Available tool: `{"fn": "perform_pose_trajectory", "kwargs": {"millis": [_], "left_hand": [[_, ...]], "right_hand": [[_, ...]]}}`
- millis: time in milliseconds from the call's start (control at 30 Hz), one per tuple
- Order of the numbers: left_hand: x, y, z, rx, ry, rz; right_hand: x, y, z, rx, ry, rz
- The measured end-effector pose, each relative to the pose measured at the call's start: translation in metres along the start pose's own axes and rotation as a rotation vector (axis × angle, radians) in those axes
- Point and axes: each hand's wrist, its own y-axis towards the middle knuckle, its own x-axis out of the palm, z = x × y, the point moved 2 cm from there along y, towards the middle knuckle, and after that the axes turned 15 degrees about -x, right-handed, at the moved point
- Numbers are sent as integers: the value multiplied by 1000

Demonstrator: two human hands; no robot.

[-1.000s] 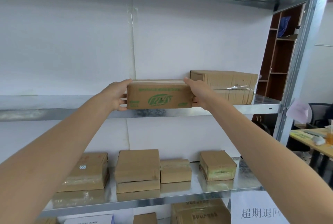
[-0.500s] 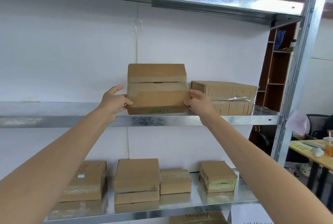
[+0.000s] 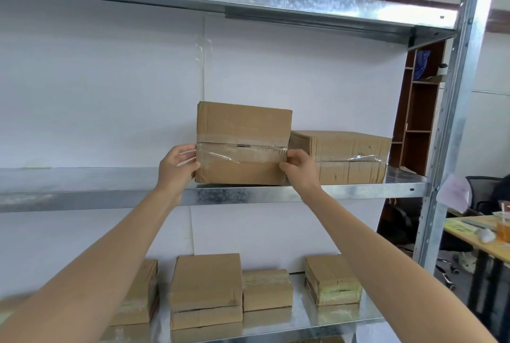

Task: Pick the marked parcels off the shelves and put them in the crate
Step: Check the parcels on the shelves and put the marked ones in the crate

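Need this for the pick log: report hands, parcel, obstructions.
Left hand and right hand grip taped parcel by its ends. Parcel stands on middle shelf, taped face out. Second box close on its right.

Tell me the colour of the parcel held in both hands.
Brown cardboard parcel banded with clear tape; head view.

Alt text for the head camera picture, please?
A person's left hand and right hand grip the sides of a taped brown cardboard box standing on a grey metal shelf, beside a flatter brown cardboard box. Four smaller cardboard parcels lie on the shelf below.
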Motion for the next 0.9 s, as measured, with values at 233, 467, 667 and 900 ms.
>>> {"fn": "perform_pose_trajectory", "kwargs": {"millis": [233,467,667,900], "left_hand": [[4,13,-19,78,127,61],[4,21,-16,78,158,89],[3,23,-5,-47,97,-2],[1,19,-2,-172,64,-33]], "right_hand": [[4,13,3,58,174,-93],[5,19,2,-9,222,-146],[3,28,13,51,318,-130],[1,27,17,92,392,-158]]}}
